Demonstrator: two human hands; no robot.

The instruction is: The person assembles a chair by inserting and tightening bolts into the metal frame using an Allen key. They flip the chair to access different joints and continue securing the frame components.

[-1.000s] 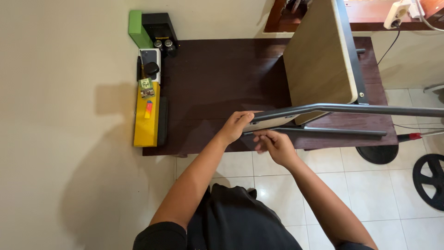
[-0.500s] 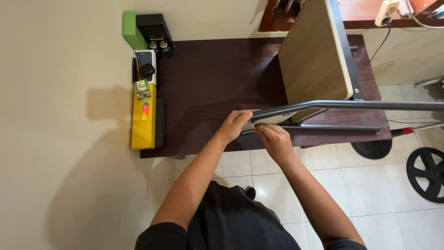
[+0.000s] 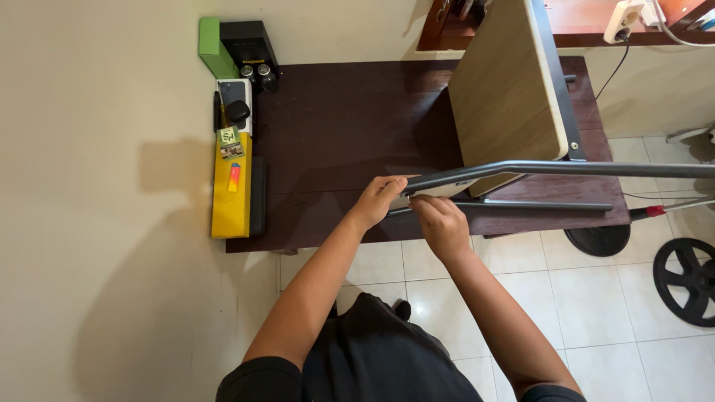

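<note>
A small folding table lies tipped on its side on a dark brown table point(image 3: 335, 134). Its light wooden top point(image 3: 506, 89) stands nearly upright, and its grey metal legs stick out toward me. My left hand point(image 3: 378, 199) is closed around the near end of the upper grey leg bar point(image 3: 566, 168). My right hand point(image 3: 439, 223) pinches at the same end of the frame, just right of the left hand, above the lower bar point(image 3: 536, 205). What the fingertips hold there is too small to tell.
Along the dark table's left edge lie a yellow box point(image 3: 231, 197) with a lighter on it, a small green box point(image 3: 229, 141), a phone, a green box point(image 3: 214, 46) and a black box point(image 3: 249, 45). A wheel point(image 3: 685, 279) and a round black base point(image 3: 597, 240) sit on the tiled floor at right.
The view has shifted slightly; both hands stay at the end of the grey leg bar, the right hand edging a little closer to the left.
</note>
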